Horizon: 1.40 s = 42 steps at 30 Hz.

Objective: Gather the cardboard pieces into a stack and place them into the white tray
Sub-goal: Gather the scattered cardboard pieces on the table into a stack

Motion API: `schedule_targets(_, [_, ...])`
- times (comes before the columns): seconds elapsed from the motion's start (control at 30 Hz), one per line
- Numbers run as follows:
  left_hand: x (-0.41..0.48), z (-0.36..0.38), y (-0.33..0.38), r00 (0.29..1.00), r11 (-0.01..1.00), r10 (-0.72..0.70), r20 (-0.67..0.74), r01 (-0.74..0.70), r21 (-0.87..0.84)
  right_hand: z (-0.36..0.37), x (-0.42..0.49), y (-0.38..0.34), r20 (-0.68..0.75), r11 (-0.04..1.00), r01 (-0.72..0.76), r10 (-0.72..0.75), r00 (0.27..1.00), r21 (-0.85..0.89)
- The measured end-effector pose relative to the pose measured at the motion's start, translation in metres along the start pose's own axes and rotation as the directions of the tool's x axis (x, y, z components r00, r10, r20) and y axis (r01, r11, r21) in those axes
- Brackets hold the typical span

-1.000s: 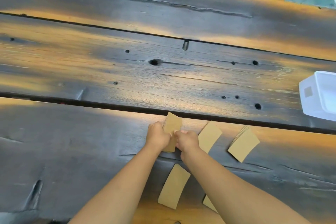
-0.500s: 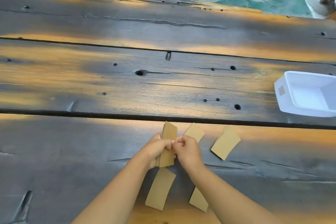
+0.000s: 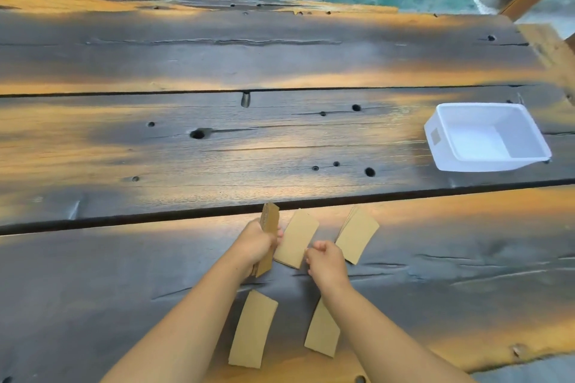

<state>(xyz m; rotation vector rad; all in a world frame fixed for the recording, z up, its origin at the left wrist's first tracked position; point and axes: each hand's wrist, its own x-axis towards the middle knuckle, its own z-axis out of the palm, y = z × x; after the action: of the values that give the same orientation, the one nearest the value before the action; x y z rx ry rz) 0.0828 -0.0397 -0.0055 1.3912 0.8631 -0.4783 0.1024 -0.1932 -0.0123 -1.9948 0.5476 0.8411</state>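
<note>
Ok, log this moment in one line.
left hand: holds stack | right hand: empty, closed | loose pieces on table | tray: empty

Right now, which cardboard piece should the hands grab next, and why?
Probably the flat piece just past the right hand. That hand looks free and is closest to it, while the left hand grips the stack upright right beside it. The white tray has no cardboard in it yet.

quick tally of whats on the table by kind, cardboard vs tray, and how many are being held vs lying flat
Cardboard bundle held on edge in the left hand: 1 bundle, piece count not readable
Cardboard lots lying on the table: 4, namely (looks like a small pile)
White tray: 1, nothing in it
Total: 6 (5 cardboard lots, 1 tray)
</note>
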Motion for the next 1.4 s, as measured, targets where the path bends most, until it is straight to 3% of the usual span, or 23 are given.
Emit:
schedule_targets(0.1, [0.010,0.002,0.005,0.997,0.995,0.031,-0.070,-0.024,0.095,-0.002,0.007,-0.001,-0.016,1.000,-0.016,0.016,1.000,-0.004])
schedule_targets(0.23, [0.020,0.003,0.009,0.998,0.993,0.009,-0.062,-0.001,0.122,0.001,0.018,-0.005,-0.051,0.997,-0.059,0.062,0.997,0.058])
schedule_targets(0.37, [0.029,0.007,0.012,0.999,0.997,-0.026,-0.033,0.029,0.078,0.009,0.029,-0.017,-0.086,0.963,-0.154,0.177,0.980,0.222])
schedule_targets(0.73, [0.033,0.009,-0.008,0.983,0.987,-0.131,-0.130,0.116,-0.115,0.026,0.053,-0.010,-0.076,0.955,-0.226,0.244,0.967,0.190])
schedule_targets(0.9, [0.022,0.004,-0.003,0.987,0.987,-0.146,-0.068,0.140,-0.083,0.017,0.045,-0.017,0.046,0.962,-0.201,0.195,0.980,0.185])
schedule_targets(1.03, [0.017,-0.002,-0.004,0.987,0.932,-0.157,0.017,0.154,-0.328,-0.007,0.038,-0.028,0.097,0.969,-0.127,0.108,0.989,0.214])
schedule_targets(1.13, [0.012,-0.005,-0.003,0.993,0.912,-0.121,-0.007,0.108,-0.396,-0.030,0.031,-0.038,0.163,0.957,-0.104,0.061,0.985,0.269])
schedule_targets(1.23, [0.005,-0.005,-0.003,0.997,0.926,-0.076,-0.030,0.059,-0.373,-0.047,0.023,-0.046,0.253,0.940,-0.083,-0.004,0.968,0.332])
schedule_targets(1.4, [-0.015,0.012,0.005,0.998,0.946,-0.013,0.069,0.035,-0.323,-0.053,0.005,-0.052,0.376,0.888,-0.116,-0.068,0.924,0.445])
